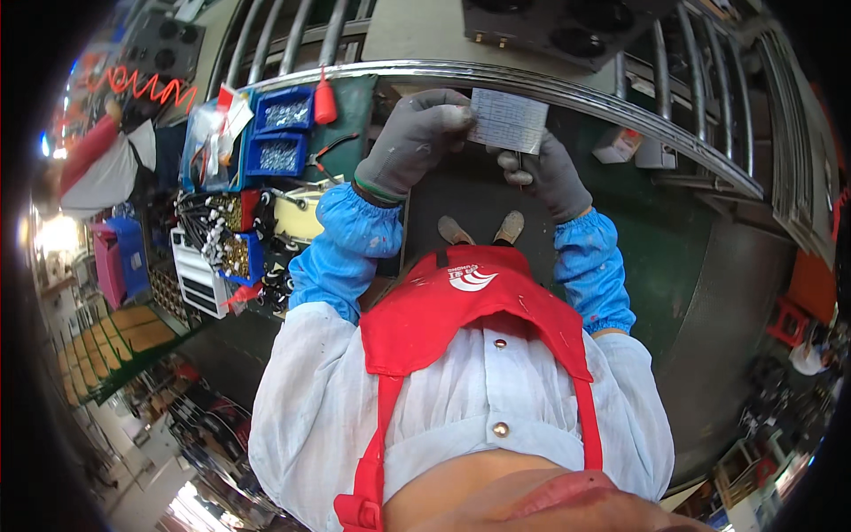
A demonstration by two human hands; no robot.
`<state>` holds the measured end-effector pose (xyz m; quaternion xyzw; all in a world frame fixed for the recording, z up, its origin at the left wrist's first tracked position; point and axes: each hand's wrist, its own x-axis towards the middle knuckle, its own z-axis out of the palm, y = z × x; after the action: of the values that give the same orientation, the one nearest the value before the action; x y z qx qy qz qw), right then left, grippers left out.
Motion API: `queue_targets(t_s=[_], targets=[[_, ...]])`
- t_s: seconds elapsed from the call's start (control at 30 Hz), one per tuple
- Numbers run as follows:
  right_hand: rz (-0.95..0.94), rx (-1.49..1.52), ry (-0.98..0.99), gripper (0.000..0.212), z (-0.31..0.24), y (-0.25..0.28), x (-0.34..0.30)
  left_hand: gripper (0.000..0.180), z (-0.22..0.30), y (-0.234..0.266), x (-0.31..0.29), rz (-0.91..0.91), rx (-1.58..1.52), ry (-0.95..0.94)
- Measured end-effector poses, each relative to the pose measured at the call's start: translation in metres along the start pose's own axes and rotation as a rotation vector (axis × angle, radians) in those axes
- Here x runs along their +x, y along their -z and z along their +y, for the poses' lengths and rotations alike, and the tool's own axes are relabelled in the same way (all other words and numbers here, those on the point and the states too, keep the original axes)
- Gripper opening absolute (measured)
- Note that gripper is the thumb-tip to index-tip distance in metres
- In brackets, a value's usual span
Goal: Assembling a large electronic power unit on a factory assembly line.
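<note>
Standing at a green workbench [674, 239], the person held a small white sheet [507, 120] up with both gloved hands, far from the body and just near a curved metal rail [620, 97]. At far left, blue bins [282, 133] of small metal parts, a red-handled tool [325, 102] and a pile of black cables [199, 213] lay untouched. The left hand [412, 142], in a grey glove, pinched the sheet's left edge between thumb and curled fingers. The right hand [550, 177] gripped the sheet's lower edge, fingers pressed together; the fingertips behind the paper could not be seen. Judged from this view, the work stood at an early stage: the sheet was apparently being handled or checked, and no part had yet been taken from the bins. A dark panel with round holes [567, 27] waited at far right.
</note>
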<state>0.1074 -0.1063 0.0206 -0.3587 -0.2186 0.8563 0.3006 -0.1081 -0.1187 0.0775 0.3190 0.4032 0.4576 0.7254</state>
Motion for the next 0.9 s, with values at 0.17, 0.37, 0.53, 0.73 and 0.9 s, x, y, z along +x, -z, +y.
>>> queue_targets(t_s=[0.17,0.37,0.53,0.73,0.9], targets=[[0.03,0.117,0.187,0.062,-0.026,0.026,-0.034,0.018,-0.018,-0.025,0.024,0.102,0.164,0.007],[0.171,-0.295,0.292,0.035,-0.055,0.04,-0.058,0.02,-0.026,-0.055,0.043,0.141,0.352,-0.049],[0.337,-0.352,0.363,0.018,-0.076,0.049,-0.062,0.019,-0.026,-0.07,0.059,0.134,0.397,-0.084],[0.402,-0.618,0.564,0.014,-0.098,0.074,-0.052,0.022,-0.039,-0.083,0.098,0.13,0.499,-0.235],[0.522,-0.781,0.89,0.016,-0.161,0.095,-0.022,0.02,-0.024,-0.111,0.169,0.14,0.548,-0.58]])
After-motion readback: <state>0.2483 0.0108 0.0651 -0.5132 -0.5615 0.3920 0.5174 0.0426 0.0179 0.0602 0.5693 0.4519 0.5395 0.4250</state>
